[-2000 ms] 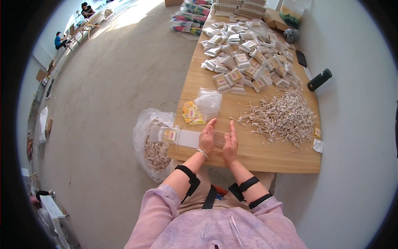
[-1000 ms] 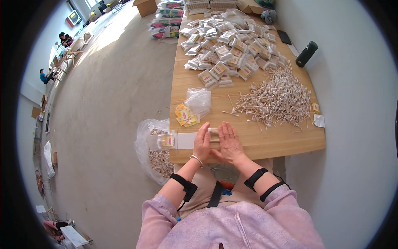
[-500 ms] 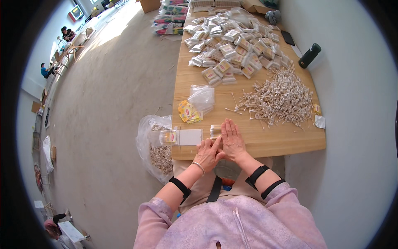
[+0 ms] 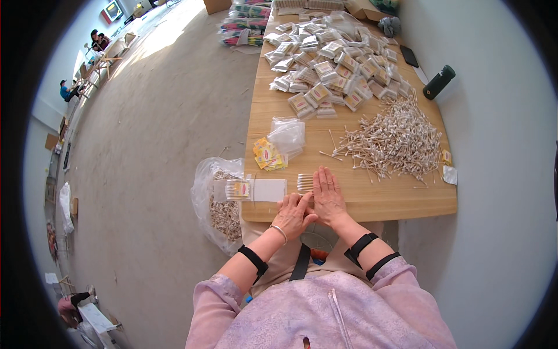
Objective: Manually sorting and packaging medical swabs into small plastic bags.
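Both hands have dropped flat, grip spread: right hand [image 4: 329,198] beside cotton swabs [image 4: 305,182], left hand [image 4: 293,214] alongside

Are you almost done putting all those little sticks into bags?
Not nearly. Done: many filled clear packets heaped at the wooden table's far end. In hand: both hands, right hand and left hand, flatten a small row of sticks. Left: the big loose pile of pale sticks.
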`<action>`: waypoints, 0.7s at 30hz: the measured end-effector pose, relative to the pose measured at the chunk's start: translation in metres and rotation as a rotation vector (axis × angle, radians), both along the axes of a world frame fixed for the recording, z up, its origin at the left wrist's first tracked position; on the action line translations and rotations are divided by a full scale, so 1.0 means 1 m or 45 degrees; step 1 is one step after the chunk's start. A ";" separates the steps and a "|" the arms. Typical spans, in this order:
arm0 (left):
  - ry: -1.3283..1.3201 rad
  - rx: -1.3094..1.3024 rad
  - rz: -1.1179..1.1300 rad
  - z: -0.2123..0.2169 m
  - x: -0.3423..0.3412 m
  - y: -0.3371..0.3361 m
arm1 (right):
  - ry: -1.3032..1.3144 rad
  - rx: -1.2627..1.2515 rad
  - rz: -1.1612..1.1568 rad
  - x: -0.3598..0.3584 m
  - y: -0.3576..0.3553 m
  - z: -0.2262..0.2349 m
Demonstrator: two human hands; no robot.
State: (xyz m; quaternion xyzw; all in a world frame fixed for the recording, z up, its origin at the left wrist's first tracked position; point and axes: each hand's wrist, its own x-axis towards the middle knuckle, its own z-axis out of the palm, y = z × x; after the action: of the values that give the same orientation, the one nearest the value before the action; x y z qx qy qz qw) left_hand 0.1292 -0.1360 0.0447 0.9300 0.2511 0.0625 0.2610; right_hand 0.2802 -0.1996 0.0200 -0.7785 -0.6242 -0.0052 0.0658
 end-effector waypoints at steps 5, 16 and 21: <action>0.013 0.009 0.043 -0.002 0.002 -0.002 | 0.110 -0.019 0.018 -0.001 -0.002 0.006; 0.105 -0.052 0.073 0.008 0.009 0.000 | 0.138 0.017 0.029 0.001 -0.002 0.003; 0.110 -0.044 0.148 0.011 0.015 -0.001 | 0.022 -0.063 0.026 0.001 -0.003 0.004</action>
State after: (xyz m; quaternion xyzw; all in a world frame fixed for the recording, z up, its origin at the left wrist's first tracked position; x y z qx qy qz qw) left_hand 0.1440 -0.1371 0.0557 0.9110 0.3169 0.0332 0.2620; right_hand 0.2816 -0.2029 0.0243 -0.7734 -0.6316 0.0177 0.0521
